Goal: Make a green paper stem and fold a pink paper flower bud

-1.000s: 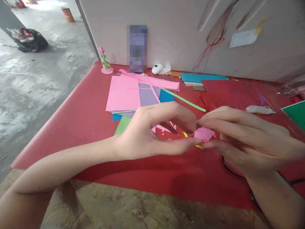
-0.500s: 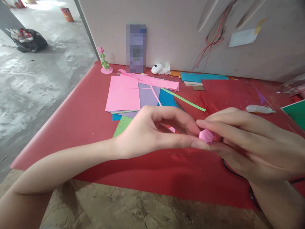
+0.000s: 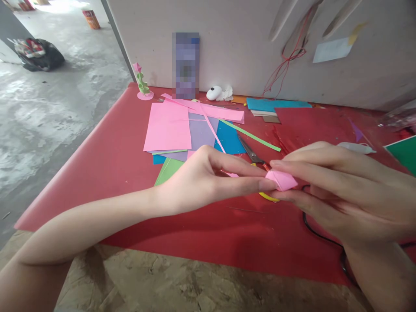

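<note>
A small folded pink paper piece [image 3: 284,180] is pinched between both hands above the red table cover. My left hand [image 3: 214,180] grips its left side with thumb and fingertips. On the other side, the fingertips of my right hand [image 3: 344,190] press its top and lower edge. Behind the fingers lie scissors [image 3: 249,149] with yellow and red handles, partly hidden. Beyond my left hand are a pink paper sheet [image 3: 169,130], a purple sheet [image 3: 202,130], a blue sheet [image 3: 230,141] and a green strip [image 3: 256,138].
A pink and green paper flower [image 3: 141,82] stands at the back left corner. A white rounded case [image 3: 214,93] sits against the wall. A glue bottle [image 3: 357,148] lies behind my right hand, and a black cable [image 3: 320,234] runs below it. Blue folded paper [image 3: 276,104] rests at the back.
The pink paper piece has been turned between the fingertips and now shows a broader face. My left fingers have drawn closer together, uncovering more of the scissors.
</note>
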A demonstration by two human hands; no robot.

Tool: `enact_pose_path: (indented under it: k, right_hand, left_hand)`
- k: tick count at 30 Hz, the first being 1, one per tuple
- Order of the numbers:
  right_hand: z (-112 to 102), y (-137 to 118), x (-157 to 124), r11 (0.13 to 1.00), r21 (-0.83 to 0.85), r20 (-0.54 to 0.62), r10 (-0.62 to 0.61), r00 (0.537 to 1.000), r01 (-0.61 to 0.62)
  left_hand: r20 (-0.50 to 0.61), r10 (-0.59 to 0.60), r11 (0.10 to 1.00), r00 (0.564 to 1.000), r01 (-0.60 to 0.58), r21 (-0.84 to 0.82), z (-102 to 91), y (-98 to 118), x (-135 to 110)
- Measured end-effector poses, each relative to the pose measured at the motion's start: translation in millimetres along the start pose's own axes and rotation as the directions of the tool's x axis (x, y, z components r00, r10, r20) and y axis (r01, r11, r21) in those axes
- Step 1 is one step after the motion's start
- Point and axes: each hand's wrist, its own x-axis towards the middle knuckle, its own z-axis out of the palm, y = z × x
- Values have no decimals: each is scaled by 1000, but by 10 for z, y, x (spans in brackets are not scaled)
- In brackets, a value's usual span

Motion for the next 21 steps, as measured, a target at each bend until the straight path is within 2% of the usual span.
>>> enact_pose_path:
  k: [4, 8, 13, 17, 21]
  right_hand:
    - [9, 36, -2, 999, 23, 49, -26, 998, 25]
    - [19, 53, -16, 996, 75, 57, -44, 997, 40]
    - [9, 48, -34, 999, 41, 63, -18, 998, 16]
    - [34, 43, -20, 1000, -27, -35, -11, 999, 10]
    - [85, 53, -16, 999, 33, -59, -7, 998, 9]
  left_hand:
    - [10, -67, 993, 998, 68, -92, 11, -6, 16]
    - [-56, -113, 992, 992, 109, -71, 29, 26, 27]
    - [-71, -62, 998, 996, 61, -13, 37, 50, 24]
    - [-37, -14, 997, 999, 11, -72, 30, 23, 12]
    - [-31, -13, 993, 999, 9, -121, 25, 0, 11]
